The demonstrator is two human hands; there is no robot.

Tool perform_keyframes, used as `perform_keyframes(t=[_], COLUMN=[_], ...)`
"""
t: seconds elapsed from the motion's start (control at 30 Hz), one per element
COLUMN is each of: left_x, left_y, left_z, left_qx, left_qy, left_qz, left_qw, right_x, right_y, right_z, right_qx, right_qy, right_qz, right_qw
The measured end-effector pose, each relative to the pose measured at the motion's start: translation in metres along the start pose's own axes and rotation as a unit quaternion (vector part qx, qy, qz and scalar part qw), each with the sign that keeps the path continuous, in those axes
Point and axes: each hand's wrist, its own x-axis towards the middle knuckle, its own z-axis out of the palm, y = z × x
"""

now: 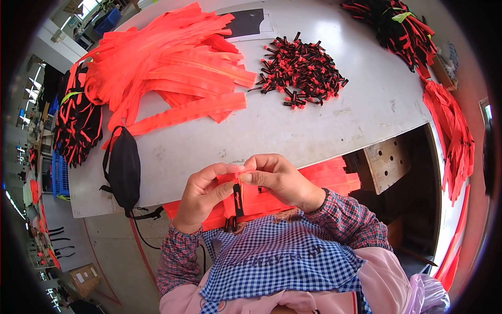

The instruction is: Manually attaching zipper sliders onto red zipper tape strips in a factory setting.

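Observation:
At the table's front edge my two hands meet, fingertips pinched together. My left hand [205, 196] and my right hand [281, 182] both grip the upper end of a bright orange-red zipper tape [229, 208]. A black zipper pull [238, 201] hangs below the fingertips along this tape. The fingers hide the exact spot where tape and slider meet. More orange-red zipper tapes [334, 181] lie across my lap, beneath the hands. Farther off on the table is a heap of small zipper sliders [303, 70] with black pulls and red ends.
A large pile of orange-red zipper tapes [162, 65] covers the table's [366, 107] far left. Black-and-red bundles hang at the left edge [78, 123] and sit at the far right [395, 34]. A black strapped pouch [124, 170] lies front left. An open compartment [413, 183] gapes at right.

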Motion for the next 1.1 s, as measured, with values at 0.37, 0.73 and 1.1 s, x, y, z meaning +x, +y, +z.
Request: perform_keyframes(t=[0.37,0.73,1.1], left_x=[-0.012,-0.015,-0.015], left_y=[0.017,0.019,0.013], left_z=[0.020,0.015,0.010], left_qx=[0.264,0.324,0.269], left_qy=[0.088,0.067,0.035], left_qz=[0.103,0.098,0.088], left_qw=[0.955,0.939,0.959], right_x=[0.001,0.000,0.001], right_y=[0.000,0.002,0.006], right_z=[-0.001,0.003,0.000], right_qx=[-0.310,-0.399,-0.409], right_qy=[-0.029,-0.035,-0.064], right_qz=[-0.343,-0.404,-0.418], right_qw=[0.886,0.822,0.809])
